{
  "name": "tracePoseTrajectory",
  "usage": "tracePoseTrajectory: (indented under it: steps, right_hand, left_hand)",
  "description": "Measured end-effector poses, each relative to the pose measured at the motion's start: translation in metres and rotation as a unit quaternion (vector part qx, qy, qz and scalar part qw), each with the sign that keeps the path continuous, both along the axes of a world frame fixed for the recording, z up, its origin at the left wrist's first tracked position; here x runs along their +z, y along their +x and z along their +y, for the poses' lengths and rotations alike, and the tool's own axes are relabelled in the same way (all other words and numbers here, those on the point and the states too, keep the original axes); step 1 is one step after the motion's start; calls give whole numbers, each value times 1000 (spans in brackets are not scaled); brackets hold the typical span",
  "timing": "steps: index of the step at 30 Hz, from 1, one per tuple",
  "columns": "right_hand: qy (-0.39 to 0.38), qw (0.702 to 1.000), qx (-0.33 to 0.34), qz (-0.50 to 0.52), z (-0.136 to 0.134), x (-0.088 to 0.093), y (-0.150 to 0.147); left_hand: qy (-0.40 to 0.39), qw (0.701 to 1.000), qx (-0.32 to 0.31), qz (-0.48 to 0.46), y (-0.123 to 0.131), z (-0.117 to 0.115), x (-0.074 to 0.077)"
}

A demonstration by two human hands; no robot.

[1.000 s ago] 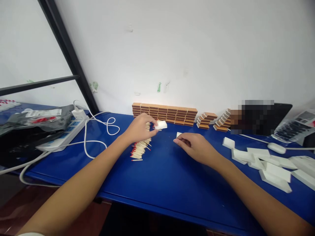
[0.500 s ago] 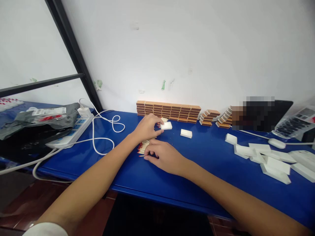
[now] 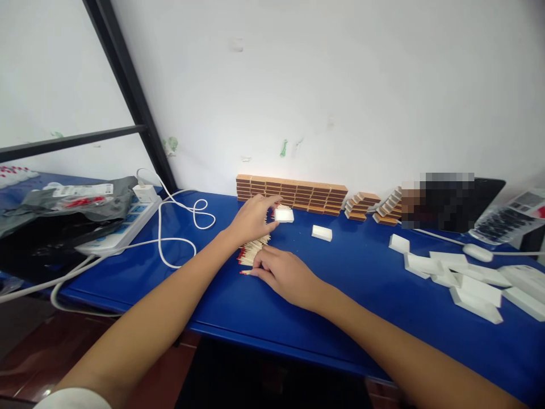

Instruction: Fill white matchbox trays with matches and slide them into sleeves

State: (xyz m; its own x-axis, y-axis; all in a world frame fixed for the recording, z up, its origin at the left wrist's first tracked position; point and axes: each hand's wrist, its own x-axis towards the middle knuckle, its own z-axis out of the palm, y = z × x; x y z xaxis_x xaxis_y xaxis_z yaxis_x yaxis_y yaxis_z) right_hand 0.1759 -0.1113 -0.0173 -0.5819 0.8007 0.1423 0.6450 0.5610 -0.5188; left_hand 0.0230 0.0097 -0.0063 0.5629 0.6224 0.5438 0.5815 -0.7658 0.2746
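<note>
Here the left hand (image 3: pixel 252 218) is arching over the desk (image 3: pixel 238 309), its thumb and fingers partly closing, apparently on the left end of a small white tray (image 3: pixel 284 215); the exact contact is hiding behind the fingers. Nearer the body, the right hand (image 3: pixel 287 276) is drawing its fingertips into a tight pinch, and it's gripping a match or two, red tips (image 3: pixel 244 272) poking out leftward; the exact count is staying hidden.

The match pile (image 3: pixel 251 251) is lying between the two hands, running from just beyond the right fingertips up beneath the left palm, red heads mostly facing left. More matches are showing just behind the white tray, by the left fingertips.

Moving outward, a second white tray (image 3: pixel 322 233) is sitting alone to the right of the left hand, near it and beyond the right one. Straight past the left hand, a long wall of brown boxes (image 3: pixel 293 193) is standing along the back, with two smaller leaning stacks (image 3: pixel 361 205) continuing off to its right.

Well to the right of both hands, a heap of white trays (image 3: pixel 472 289) is spreading over the desk. Well left of them, a white cable (image 3: pixel 206 213) is looping beside a power strip (image 3: pixel 123 233).
</note>
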Motion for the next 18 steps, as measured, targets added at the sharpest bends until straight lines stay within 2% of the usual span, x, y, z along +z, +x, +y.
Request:
tracePoseTrajectory:
  steps: [6, 18]
  right_hand:
    - [-22, 998, 4, -60, -2, 7, 22]
    - [-65, 997, 31, -17, 6, 10, 39]
  left_hand:
    - [22, 999, 27, -7, -7, 3, 4]
    - [-5, 999, -1, 33, 0, 0, -9]
